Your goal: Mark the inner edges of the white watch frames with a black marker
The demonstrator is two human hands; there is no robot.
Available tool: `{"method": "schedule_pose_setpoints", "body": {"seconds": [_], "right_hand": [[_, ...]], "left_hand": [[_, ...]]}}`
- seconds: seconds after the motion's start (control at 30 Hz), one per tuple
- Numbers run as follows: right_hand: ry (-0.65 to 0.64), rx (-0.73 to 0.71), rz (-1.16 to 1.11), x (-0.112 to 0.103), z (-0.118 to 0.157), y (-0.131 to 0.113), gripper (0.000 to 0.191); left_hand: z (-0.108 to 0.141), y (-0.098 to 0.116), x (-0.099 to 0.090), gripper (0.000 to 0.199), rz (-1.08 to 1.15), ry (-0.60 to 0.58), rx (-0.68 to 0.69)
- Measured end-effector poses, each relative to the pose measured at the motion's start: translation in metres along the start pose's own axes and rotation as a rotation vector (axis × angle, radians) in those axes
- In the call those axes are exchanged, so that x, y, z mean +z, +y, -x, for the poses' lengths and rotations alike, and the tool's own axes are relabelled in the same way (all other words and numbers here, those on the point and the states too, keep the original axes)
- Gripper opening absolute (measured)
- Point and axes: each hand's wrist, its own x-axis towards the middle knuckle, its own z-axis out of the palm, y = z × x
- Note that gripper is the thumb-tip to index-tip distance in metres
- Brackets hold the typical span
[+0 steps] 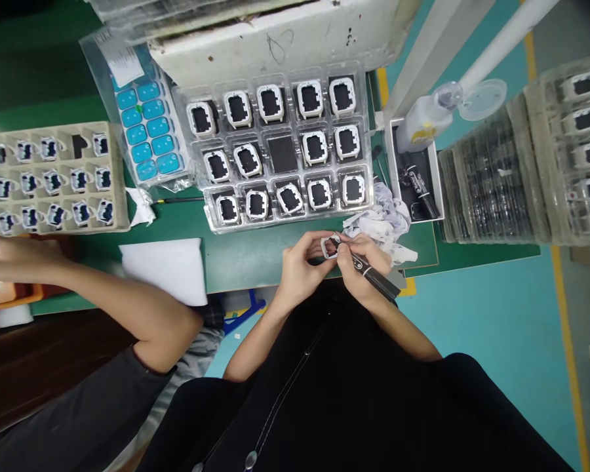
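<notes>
Closest in, the right hand point(361, 269) grips a black marker point(377, 280), whose long axis slants from near the wrist up to the left, working end toward a white frame point(324, 248). Above the near edge of the bench point(246, 269), the left hand point(299, 267) pinches that frame; its opening faces roughly upward, though its long axis is too unclear to tell. Fingers hide whether the tip touches. Beyond, a crumpled rag point(381, 213) lies beside a clear tray point(285, 220). Fourteen similar frames sit there, and one middle pocket shows just dark backing, so the held piece probably belongs there, unfinished; which others are done, I cannot tell.
</notes>
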Motion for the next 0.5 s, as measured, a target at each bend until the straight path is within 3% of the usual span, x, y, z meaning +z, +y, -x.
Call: {"method": "schedule_pose_setpoints", "body": {"seconds": [0.27, 0.5], "right_hand": [[-0.010, -0.025, 0.011, -0.0013, 0.0023, 0.0023, 0.016], [0.018, 0.030, -0.175, -0.0016, 0.0083, 0.0071, 0.014]], "left_hand": [[-0.0001, -0.0055, -0.0004, 0.042, -0.007, -0.003, -0.020], [-0.0036, 0.0000, -0.0047, 0.058, 0.080, -0.016, -0.073]]}}
